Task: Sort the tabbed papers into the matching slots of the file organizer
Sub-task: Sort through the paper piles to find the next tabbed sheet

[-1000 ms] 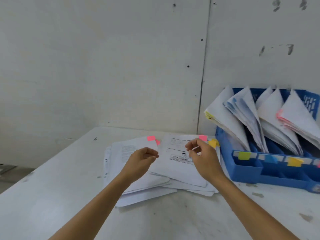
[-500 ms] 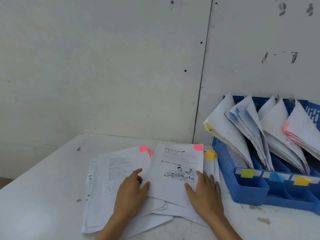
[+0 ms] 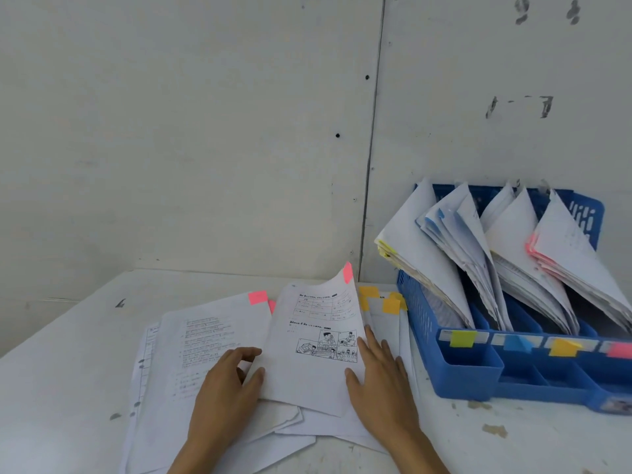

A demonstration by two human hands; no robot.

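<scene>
A loose pile of tabbed papers [image 3: 205, 336] lies on the white table [image 3: 61, 378]. On top is a pink-tabbed sheet [image 3: 314, 336] with a cartoon strip; its right edge and pink tab [image 3: 347, 272] curl upward. My left hand [image 3: 225, 391] pinches that sheet's left edge. My right hand [image 3: 379, 381] holds its right edge, thumb on top. Orange-tabbed sheets [image 3: 390, 306] show beneath, next to the blue file organizer [image 3: 420, 319]. Its slots carry green [image 3: 463, 338], blue [image 3: 516, 343], orange [image 3: 562, 347] and pink [image 3: 620, 350] labels.
The organizer's slots hold leaning paper stacks [image 3: 513, 241] with yellow, blue and pink tabs. It stands against the grey wall [image 3: 205, 131] at the table's back right. Another pink-tabbed sheet [image 3: 257, 297] lies left of the held one.
Both hands came down from above the pile onto the cartoon sheet. Since half a second ago they took hold of its edges, and its right side with the pink tab has risen.
</scene>
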